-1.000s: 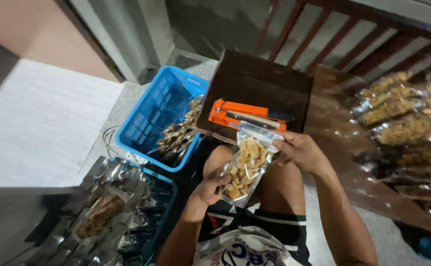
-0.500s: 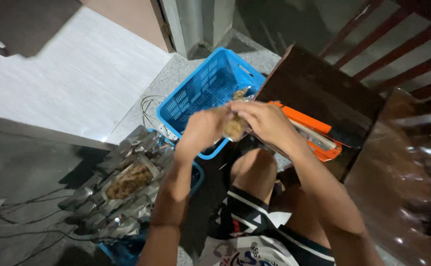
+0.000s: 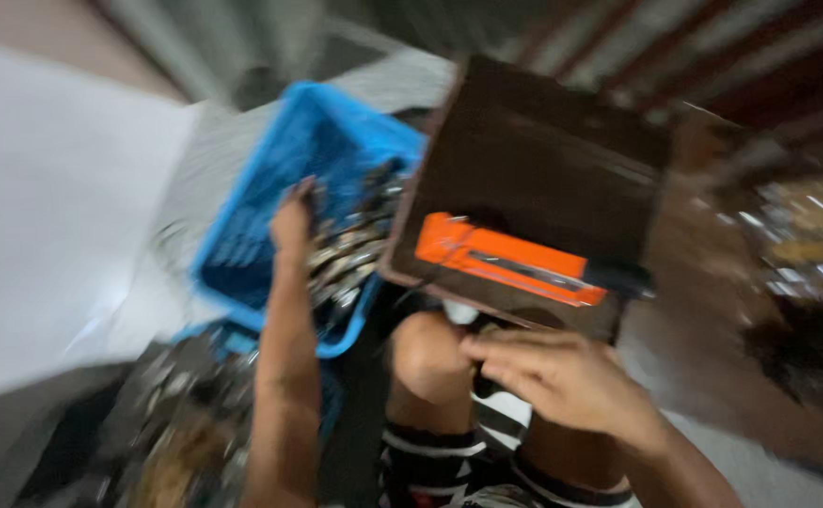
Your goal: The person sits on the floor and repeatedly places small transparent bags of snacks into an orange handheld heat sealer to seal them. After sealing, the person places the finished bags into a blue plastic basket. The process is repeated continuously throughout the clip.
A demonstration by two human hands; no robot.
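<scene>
Clearly we reach our left hand [image 3: 291, 221] toward ten o'clock into the blue basket [image 3: 242, 254], fingers down among the clear packets [image 3: 341, 268]; whether it grips one we cannot tell through the blur. Our right hand [image 3: 562, 376] lies loose and empty at five o'clock, by the knee. An orange sealer [image 3: 501, 263] runs nine-to-three across the brown board [image 3: 543, 169].

There is only one view, from a camera on the person's head. It looks steeply down over the knees, quite near, and is blurred. The blue basket [image 3: 270, 226] lies left of centre, the dark board [image 3: 543, 179] ahead, both hands below.
</scene>
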